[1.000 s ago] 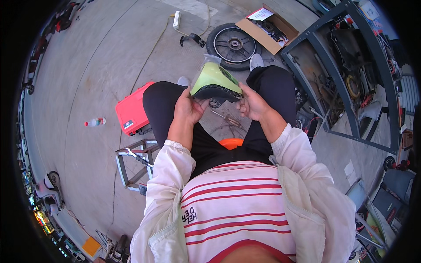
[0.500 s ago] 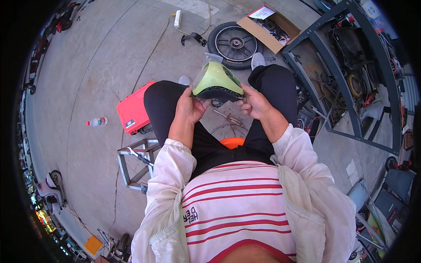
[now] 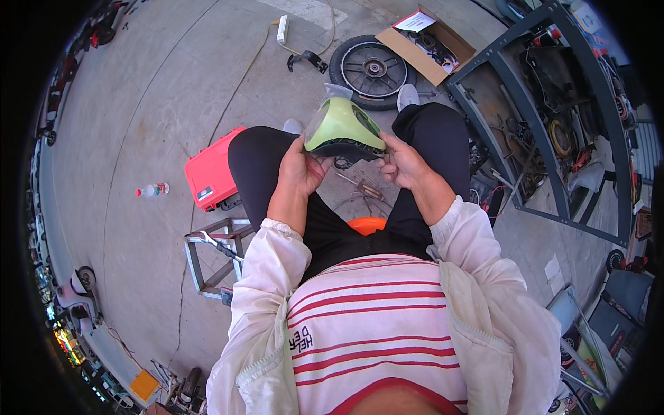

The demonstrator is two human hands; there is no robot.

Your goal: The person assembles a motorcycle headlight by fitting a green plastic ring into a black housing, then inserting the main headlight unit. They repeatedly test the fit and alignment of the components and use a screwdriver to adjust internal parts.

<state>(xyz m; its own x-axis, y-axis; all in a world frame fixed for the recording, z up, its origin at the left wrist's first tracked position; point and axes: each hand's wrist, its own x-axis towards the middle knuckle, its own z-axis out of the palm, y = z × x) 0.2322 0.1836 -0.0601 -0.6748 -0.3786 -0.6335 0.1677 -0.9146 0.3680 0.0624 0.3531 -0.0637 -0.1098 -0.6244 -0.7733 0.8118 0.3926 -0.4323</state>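
I sit with my knees apart and hold a lime-green plastic shell with a black underside (image 3: 341,128) between both hands, above my lap. My left hand (image 3: 301,168) grips its left lower edge, fingers curled under it. My right hand (image 3: 401,160) holds the right lower edge, thumb on the black rim. The green face is turned up and away from me. A clear plastic wrap shows at the shell's top end.
A red case (image 3: 211,176) lies by my left knee. A metal frame stand (image 3: 211,256) is to my lower left, a small wheel (image 3: 370,69) and an open cardboard box (image 3: 432,45) ahead, a grey metal rack (image 3: 546,124) at right, a bottle (image 3: 152,189) on the concrete.
The green shell has shifted slightly in my hands and tilted a little; both hands keep their grip on its lower edges.
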